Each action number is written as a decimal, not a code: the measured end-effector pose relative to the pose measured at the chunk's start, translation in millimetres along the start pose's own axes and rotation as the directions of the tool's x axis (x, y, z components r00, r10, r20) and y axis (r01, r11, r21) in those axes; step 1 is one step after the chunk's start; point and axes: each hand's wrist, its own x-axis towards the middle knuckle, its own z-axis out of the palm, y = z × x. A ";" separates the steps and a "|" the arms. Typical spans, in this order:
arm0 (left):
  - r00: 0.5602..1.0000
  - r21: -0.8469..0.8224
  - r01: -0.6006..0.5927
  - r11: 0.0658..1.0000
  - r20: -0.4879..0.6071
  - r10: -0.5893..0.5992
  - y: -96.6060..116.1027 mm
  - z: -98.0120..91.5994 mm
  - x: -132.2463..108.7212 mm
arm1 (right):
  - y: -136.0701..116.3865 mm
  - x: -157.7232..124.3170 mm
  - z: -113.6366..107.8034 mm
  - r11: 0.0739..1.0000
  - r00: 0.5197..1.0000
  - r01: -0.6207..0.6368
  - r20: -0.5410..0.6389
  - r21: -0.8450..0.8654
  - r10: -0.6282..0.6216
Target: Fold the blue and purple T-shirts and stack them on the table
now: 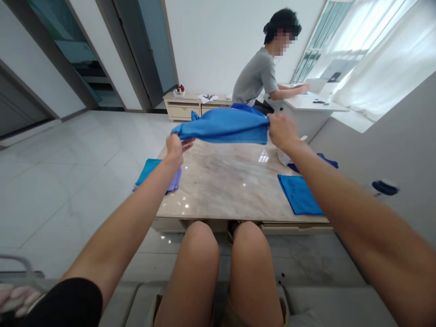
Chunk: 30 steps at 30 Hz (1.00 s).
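Note:
A blue cloth [226, 126] hangs stretched in the air above the far half of a marble coffee table [231, 181]. My left hand [177, 147] pinches its left end and my right hand [281, 129] grips its right end, both arms reaching forward over my knees. The cloth is folded over itself between the two hands.
A teal and a purple cloth [153, 175] lie stacked on the table's left edge, and folded blue cloths [299, 194] lie at the right. Behind the table a person in a grey shirt [259, 75] sits at a white desk [306, 102]. A low cabinet [190, 104] stands by the far wall.

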 end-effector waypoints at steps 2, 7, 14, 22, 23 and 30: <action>0.974 0.174 0.214 0.961 -0.113 -0.196 -63.7 -19.4 2.0 | 6.8 -15.5 68.7 0.999 0.995 0.028 0.092 -0.029 -0.026; 0.921 0.295 0.386 0.874 -0.173 -0.348 -183.8 -65.4 -1.5 | 28.2 -65.9 222.9 0.999 0.963 0.042 0.266 0.035 -0.049; 0.936 0.537 0.339 0.773 -0.112 -0.333 -228.2 -97.1 5.2 | 49.4 -123.0 302.7 0.985 0.964 -0.040 0.264 0.169 -0.006; 0.926 0.869 0.188 0.458 -0.001 -0.376 -214.1 -138.9 -44.2 | 5.6 -217.8 267.4 0.977 0.916 0.014 0.390 0.212 -0.098; 0.917 0.895 0.170 0.412 0.009 -0.398 -205.8 -144.4 -51.5 | 3.0 -225.9 256.7 0.981 0.897 0.027 0.429 0.190 -0.108; 0.866 0.989 -0.128 0.073 0.148 -0.477 -138.6 -173.7 -86.5 | 22.9 -239.7 186.9 0.996 0.818 -0.070 0.575 0.050 0.028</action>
